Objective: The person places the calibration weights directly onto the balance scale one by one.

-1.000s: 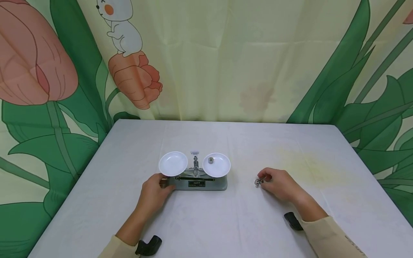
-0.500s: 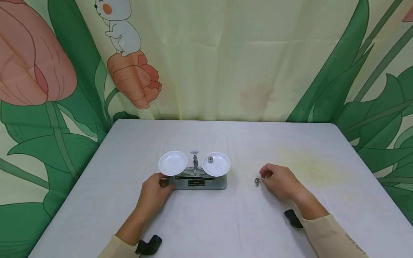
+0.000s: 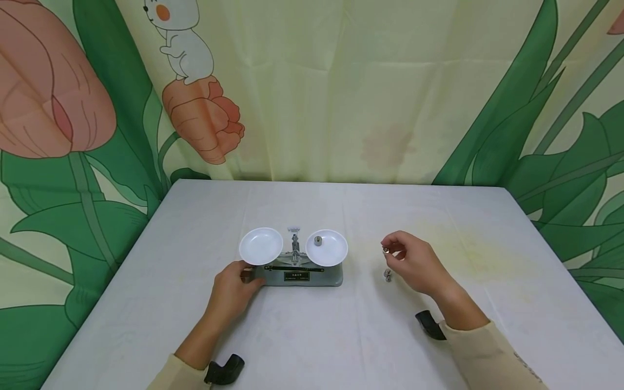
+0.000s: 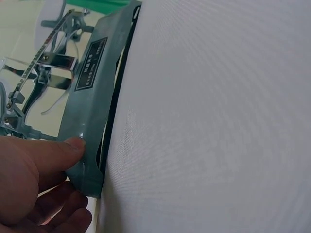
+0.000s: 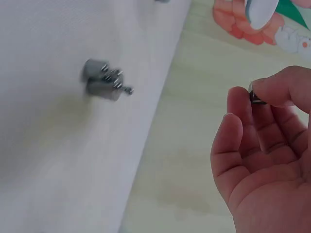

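Observation:
A grey balance scale (image 3: 319, 278) with two white pans stands on the table. My left hand (image 3: 233, 287) grips the left end of its base, the thumb on the front face and the other fingers curled behind, as the left wrist view shows. One metal weight (image 3: 318, 241) sits in the right pan (image 3: 336, 253); the left pan (image 3: 261, 246) is bare. Raised above the table to the right of the scale, my right hand (image 3: 414, 262) pinches a small metal weight (image 5: 256, 99) between thumb and fingertips, which partly hide it. Below that hand, several knobbed metal weights (image 5: 104, 80) stand clustered on the cloth.
A white cloth covers the table (image 3: 361, 336). Behind it hangs a pale curtain (image 3: 351, 108) printed with leaves, a carrot and a rabbit. Black curved pieces (image 3: 225, 370) are at both wrists.
My right hand has picked up a small weight from the cluster and lifted it up and slightly left. The left hand and the scale have stayed in place.

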{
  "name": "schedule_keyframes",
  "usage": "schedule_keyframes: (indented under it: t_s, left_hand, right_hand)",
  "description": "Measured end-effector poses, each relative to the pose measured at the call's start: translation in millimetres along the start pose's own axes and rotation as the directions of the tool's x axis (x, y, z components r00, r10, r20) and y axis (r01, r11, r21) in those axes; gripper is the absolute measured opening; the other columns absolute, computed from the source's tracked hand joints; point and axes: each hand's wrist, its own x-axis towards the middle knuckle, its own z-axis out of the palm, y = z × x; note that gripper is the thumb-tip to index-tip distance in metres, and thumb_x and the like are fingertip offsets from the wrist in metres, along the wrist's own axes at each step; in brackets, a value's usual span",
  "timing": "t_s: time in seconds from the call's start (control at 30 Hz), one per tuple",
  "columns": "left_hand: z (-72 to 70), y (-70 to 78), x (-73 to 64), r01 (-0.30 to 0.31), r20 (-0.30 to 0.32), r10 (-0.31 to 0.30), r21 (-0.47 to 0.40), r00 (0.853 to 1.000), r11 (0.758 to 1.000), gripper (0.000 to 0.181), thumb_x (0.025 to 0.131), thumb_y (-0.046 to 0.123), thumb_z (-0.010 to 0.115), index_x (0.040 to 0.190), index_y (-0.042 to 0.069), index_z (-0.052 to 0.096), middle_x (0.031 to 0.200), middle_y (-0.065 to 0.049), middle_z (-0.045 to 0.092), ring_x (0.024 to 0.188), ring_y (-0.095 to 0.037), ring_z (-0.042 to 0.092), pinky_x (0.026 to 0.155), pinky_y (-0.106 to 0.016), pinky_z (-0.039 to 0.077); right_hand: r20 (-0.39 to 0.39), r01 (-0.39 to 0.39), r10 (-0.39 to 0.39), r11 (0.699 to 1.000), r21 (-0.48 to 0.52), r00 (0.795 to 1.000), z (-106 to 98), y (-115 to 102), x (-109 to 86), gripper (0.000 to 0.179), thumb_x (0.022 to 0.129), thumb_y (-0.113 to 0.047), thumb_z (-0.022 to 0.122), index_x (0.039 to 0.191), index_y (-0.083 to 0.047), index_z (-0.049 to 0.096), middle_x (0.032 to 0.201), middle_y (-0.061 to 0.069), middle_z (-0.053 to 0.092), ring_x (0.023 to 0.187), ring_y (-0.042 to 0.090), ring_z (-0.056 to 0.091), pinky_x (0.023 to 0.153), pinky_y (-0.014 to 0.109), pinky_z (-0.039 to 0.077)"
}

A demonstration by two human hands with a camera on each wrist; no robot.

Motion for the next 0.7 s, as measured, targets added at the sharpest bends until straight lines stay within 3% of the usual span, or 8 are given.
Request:
schedule_keyframes:
  t_s: [0.1, 0.33, 0.7]
  left_hand:
    - [0.0, -0.1, -0.1, 0.001, 0.003, -0.001, -0.004, 1.0, 1.0, 0.039, 0.082, 0.006, 0.081, 0.115, -0.006, 0.065, 0.11, -0.019, 0.067, 0.1, -0.035, 0.066, 0.085, -0.051, 0.055]
    - [-0.7, 1.0, -0.3, 0.004, 0.001, -0.004, 0.003, 1.0, 1.0, 0.038, 0.081, 0.005, 0.081, 0.114, -0.006, 0.066, 0.109, -0.018, 0.068, 0.099, -0.034, 0.066, 0.084, -0.051, 0.055]
    - [-1.2, 1.5, -0.5, 0.003, 0.002, -0.003, 0.003, 1.0, 1.0, 0.036, 0.081, 0.005, 0.081, 0.113, -0.006, 0.066, 0.108, -0.018, 0.068, 0.098, -0.034, 0.066, 0.083, -0.05, 0.056]
  right_hand:
    - [-0.014, 0.035, -0.035, 0.999, 0.016, 0.999, 4, -8, 3.5, 0.015, 0.091, 0.0, 0.064, 0.105, -0.004, 0.066, 0.098, 0.002, 0.068, 0.086, 0.02, 0.063, 0.079, 0.039, 0.054]
    - [-0.013, 0.075, -0.075, 0.997, 0.002, 0.997, 9, -28, 13.8, 0.014, 0.092, -0.004, 0.067, 0.105, -0.008, 0.069, 0.101, 0.002, 0.068, 0.101, 0.028, 0.062, 0.09, 0.052, 0.049]
    - [0.021, 0.148, -0.147, 0.989, -0.031, 0.989, 28, -50, 38.3, 0.014, 0.09, -0.009, 0.07, 0.103, -0.009, 0.073, 0.105, 0.004, 0.07, 0.112, 0.031, 0.056, 0.096, 0.054, 0.044]
